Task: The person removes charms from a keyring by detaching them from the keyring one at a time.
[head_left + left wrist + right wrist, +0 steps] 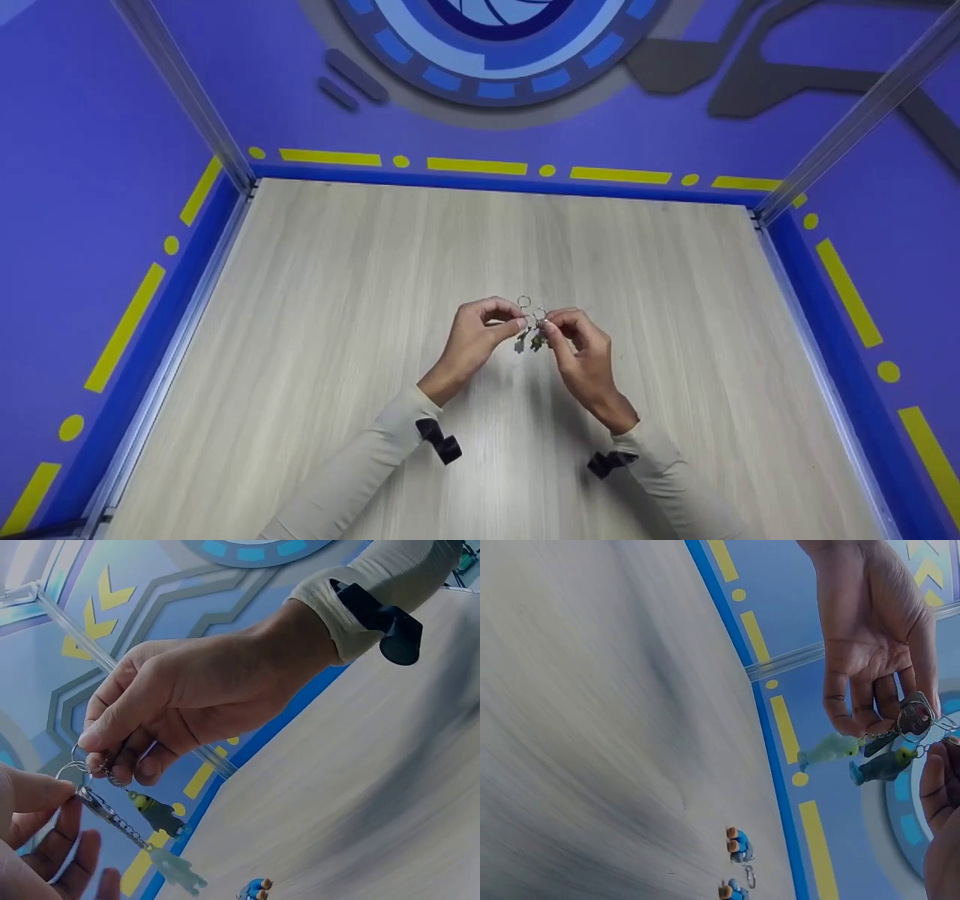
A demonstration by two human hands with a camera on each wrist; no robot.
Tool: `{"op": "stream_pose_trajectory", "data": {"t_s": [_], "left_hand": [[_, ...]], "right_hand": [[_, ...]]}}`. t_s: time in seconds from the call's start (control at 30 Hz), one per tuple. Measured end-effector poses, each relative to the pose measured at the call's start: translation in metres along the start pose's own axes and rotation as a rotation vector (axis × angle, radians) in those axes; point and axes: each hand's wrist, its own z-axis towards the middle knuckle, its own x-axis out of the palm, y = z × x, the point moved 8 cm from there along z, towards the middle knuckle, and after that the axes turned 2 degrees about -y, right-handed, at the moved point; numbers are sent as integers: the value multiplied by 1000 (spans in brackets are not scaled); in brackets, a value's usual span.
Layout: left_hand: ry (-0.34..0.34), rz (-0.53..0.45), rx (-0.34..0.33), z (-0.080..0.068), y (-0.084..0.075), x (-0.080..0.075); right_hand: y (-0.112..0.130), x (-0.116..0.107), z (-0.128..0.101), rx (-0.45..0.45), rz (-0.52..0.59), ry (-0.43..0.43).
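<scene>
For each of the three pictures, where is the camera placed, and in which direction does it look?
Head: above, facing down at the table; left hand, right hand, both sleeves.
Left wrist: beside the left hand, facing the right hand and the keychain figures.
Right wrist: facing the left hand.
All share the keychain figures.

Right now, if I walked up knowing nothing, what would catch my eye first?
Two hands meet above the middle of the wooden table: the left hand and right hand pinch small metal rings with little figure charms dangling on chains. Bright purple walls with yellow dashes surround them.
</scene>
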Motion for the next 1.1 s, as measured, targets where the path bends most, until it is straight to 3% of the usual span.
{"op": "stream_pose_trajectory", "data": {"t_s": [0.2,0.33,0.43,0.67,0.8,1.1], "left_hand": [[-31,141,162,0,-17,-3],[-17,272,279,0,-31,-2],[18,352,313,0,-38,1],[85,426,270,0,-34,8],[99,378,227,0,-27,9],[144,187,119,-4,-11,10]], "right_hand": [[4,-2,5,1,-13,22],[7,-3,7,-8,-29,41],[7,-4,7,-10,-47,58],[19,-1,11,-2,-103,86],[24,1,12,25,-96,99],[5,-5,5,80,18,73]]}}
